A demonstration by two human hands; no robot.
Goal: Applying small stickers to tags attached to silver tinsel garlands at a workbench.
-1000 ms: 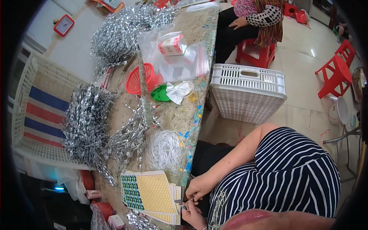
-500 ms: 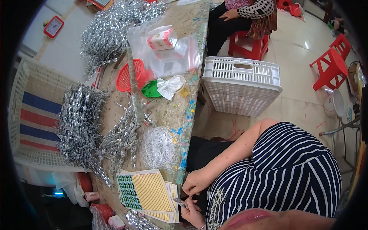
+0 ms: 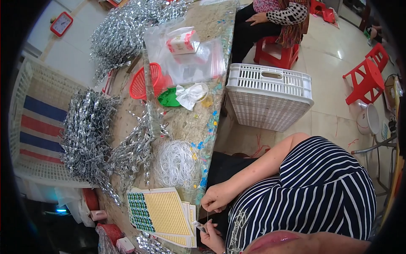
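My right hand (image 3: pixel 216 197), the upper one in the picture, is closed in a pinch. A thin pale thread (image 3: pixel 207 216) runs down from its fingers toward my left hand (image 3: pixel 212 238). My left hand pinches a small silver foil piece (image 3: pixel 198 225) at the table's edge; most of that piece is hidden by the fingers. Just left of my hands lies a stack of printed sheets (image 3: pixel 169 213), yellow with lines and a band of green round marks. Above the sheets sits a loose tangle of white thread (image 3: pixel 176 164).
Silver tinsel bundles (image 3: pixel 86 137) cover the table's far side, with looser strands (image 3: pixel 134 150) nearby. A red basket (image 3: pixel 144 81), green item (image 3: pixel 168 98), small box (image 3: pixel 183 41) and clear bags (image 3: pixel 207 63) lie farther up. A white crate (image 3: pixel 268 95) stands beside the table; another person (image 3: pixel 270 17) sits beyond.
My hands have moved slightly apart, and a short length of thread now shows between them. The whole view has shifted a little; the things on the table stay put.
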